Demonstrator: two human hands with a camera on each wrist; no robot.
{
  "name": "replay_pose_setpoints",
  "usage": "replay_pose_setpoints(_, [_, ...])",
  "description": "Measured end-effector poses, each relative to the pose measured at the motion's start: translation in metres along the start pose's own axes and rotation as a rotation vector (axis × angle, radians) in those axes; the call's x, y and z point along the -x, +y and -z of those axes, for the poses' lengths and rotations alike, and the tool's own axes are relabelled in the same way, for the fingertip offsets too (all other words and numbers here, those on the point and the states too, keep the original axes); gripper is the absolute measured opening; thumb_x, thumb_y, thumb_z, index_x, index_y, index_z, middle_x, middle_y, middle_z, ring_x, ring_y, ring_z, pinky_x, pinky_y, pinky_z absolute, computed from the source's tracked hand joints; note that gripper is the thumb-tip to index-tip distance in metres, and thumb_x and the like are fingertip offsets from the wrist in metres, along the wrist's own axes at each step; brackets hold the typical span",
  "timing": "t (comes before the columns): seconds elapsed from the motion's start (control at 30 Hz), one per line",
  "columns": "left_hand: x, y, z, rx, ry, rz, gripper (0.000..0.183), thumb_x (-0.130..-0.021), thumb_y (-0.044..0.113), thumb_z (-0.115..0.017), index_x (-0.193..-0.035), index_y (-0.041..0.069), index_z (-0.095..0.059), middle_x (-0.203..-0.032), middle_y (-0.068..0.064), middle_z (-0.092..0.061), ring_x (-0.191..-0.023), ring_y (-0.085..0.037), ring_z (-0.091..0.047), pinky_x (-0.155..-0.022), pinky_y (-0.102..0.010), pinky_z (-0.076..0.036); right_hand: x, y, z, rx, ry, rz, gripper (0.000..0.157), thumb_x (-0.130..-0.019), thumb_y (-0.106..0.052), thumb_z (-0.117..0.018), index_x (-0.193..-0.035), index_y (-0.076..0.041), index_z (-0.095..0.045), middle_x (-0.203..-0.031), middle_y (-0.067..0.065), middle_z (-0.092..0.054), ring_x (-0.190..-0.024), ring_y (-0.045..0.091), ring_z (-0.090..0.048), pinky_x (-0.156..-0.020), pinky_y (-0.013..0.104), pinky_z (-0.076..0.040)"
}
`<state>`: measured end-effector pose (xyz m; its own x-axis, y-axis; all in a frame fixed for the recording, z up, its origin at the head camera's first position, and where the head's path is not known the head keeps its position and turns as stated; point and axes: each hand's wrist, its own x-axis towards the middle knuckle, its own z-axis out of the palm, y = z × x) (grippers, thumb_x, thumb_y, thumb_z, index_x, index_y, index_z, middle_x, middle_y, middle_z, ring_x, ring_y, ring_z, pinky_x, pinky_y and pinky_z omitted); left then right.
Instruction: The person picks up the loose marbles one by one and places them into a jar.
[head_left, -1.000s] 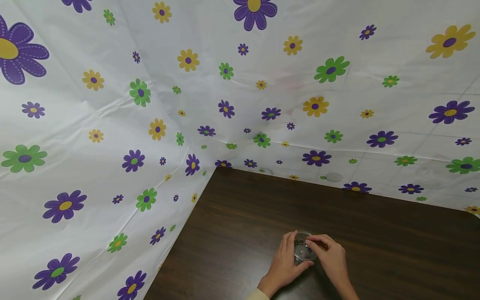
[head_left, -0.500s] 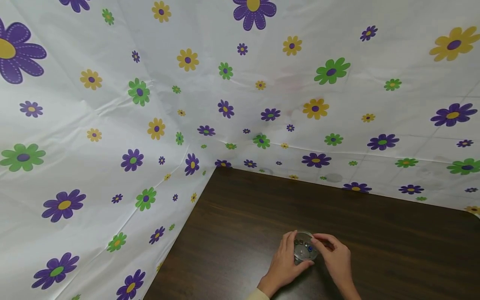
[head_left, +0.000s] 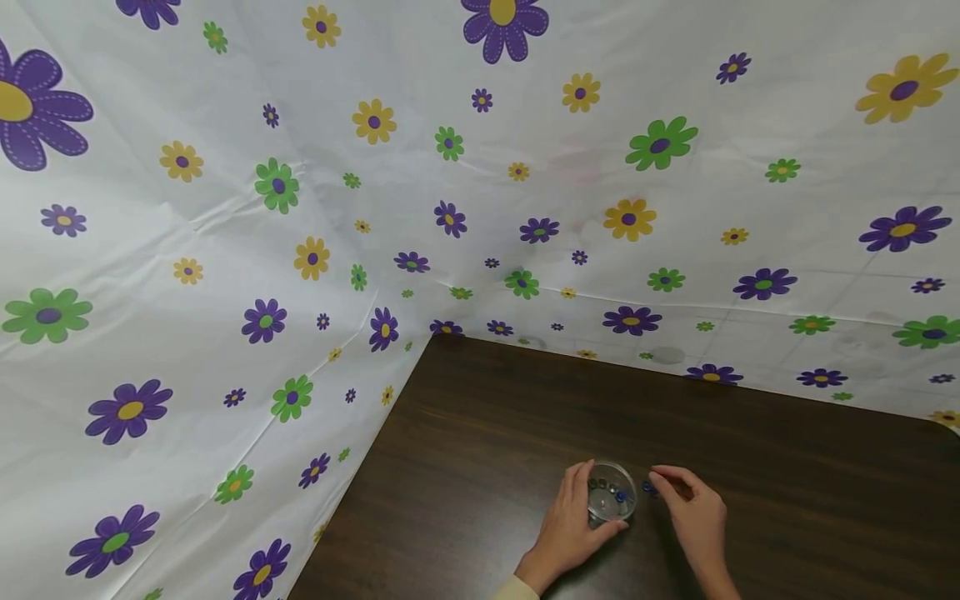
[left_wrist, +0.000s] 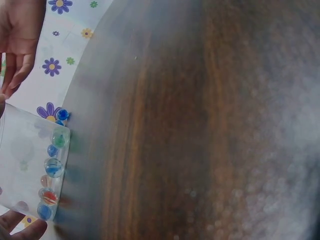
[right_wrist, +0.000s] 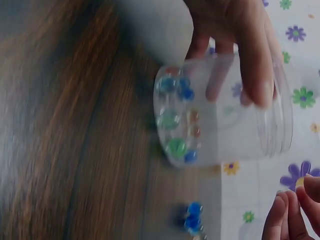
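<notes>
The left hand (head_left: 566, 512) curves round the left side of the clear jar (right_wrist: 230, 142), thumb on the near side, fingers on the far side. That grip, I judge, is there to steady a light vessel so it neither slides nor tips, and it leaves the mouth and right side free. The jar stands upright on the table (head_left: 480, 417) with its mouth uncovered. Inside, on the bottom, lie marbles (right_wrist: 170, 119) in blue, green and reddish tones; the wall keeps them from rolling off.

Just beside the jar on its right, a few blue pieces (head_left: 648, 487) sit together on the table, close to the jar but outside it. Above them is the right hand (head_left: 699, 517), fingers bent and tips brought near the thumb; whether anything is pinched between them I cannot tell. In the right wrist view the tips stand apart from the blue pieces.

Around this, a flowered cloth (head_left: 150, 333) hangs along the left and far sides of the table. A pale sleeve (head_left: 515, 590) shows at the left wrist. The left hand hides part of the jar from the head camera, the right fingertips partly cover the blue pieces, and the jar wall stands between those pieces and the marbles.
</notes>
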<state>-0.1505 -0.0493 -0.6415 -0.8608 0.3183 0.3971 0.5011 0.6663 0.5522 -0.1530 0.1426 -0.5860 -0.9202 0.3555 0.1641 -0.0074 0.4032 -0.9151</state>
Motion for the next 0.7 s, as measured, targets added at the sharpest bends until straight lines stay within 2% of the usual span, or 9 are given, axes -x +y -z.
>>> replay_pose_setpoints(0.2, [0.000, -0.002, -0.001, -0.001, 0.012, -0.007, 0.088, -0.092, 0.050, -0.076, -0.155, 0.005, -0.034, -0.145, -0.006, -0.044, -0.127, -0.020, -0.054, -0.098, -0.036, -0.052, -0.006, 0.014, 0.009, 0.037, -0.005, -0.072, 0.018, -0.095, -0.011, -0.077, -0.107, 0.001, -0.076, -0.086, -0.001, -0.076, -0.070, -0.001, -0.065, -0.060, 0.015, -0.050])
replay_pose_setpoints(0.37, [-0.002, -0.002, -0.003, -0.007, 0.016, -0.011, 0.089, -0.092, 0.050, -0.077, -0.155, 0.004, -0.034, -0.144, -0.006, -0.044, -0.128, -0.020, -0.054, -0.099, -0.037, -0.052, -0.012, 0.027, 0.015, 0.084, -0.023, -0.141, 0.024, -0.096, -0.018, -0.076, -0.112, 0.000, -0.076, -0.085, -0.007, -0.075, -0.069, -0.005, -0.063, -0.060, 0.016, -0.050])
replay_pose_setpoints(0.6, [-0.002, -0.002, -0.002, -0.011, 0.006, -0.008, 0.089, -0.092, 0.052, -0.075, -0.155, 0.005, -0.033, -0.144, -0.006, -0.044, -0.128, -0.020, -0.054, -0.098, -0.037, -0.052, -0.013, 0.038, 0.019, 0.122, -0.032, -0.172, 0.027, -0.096, -0.016, -0.075, -0.113, 0.004, -0.074, -0.090, 0.006, -0.077, -0.066, -0.002, -0.065, -0.059, 0.017, -0.050])
replay_pose_setpoints(0.7, [-0.001, -0.002, -0.001, -0.008, 0.002, -0.002, 0.089, -0.092, 0.053, -0.075, -0.156, 0.005, -0.033, -0.145, -0.006, -0.044, -0.128, -0.021, -0.054, -0.097, -0.038, -0.053, -0.014, 0.042, 0.018, 0.125, -0.034, -0.190, 0.026, -0.096, -0.015, -0.076, -0.113, 0.005, -0.074, -0.091, 0.008, -0.077, -0.066, -0.001, -0.065, -0.059, 0.017, -0.051])
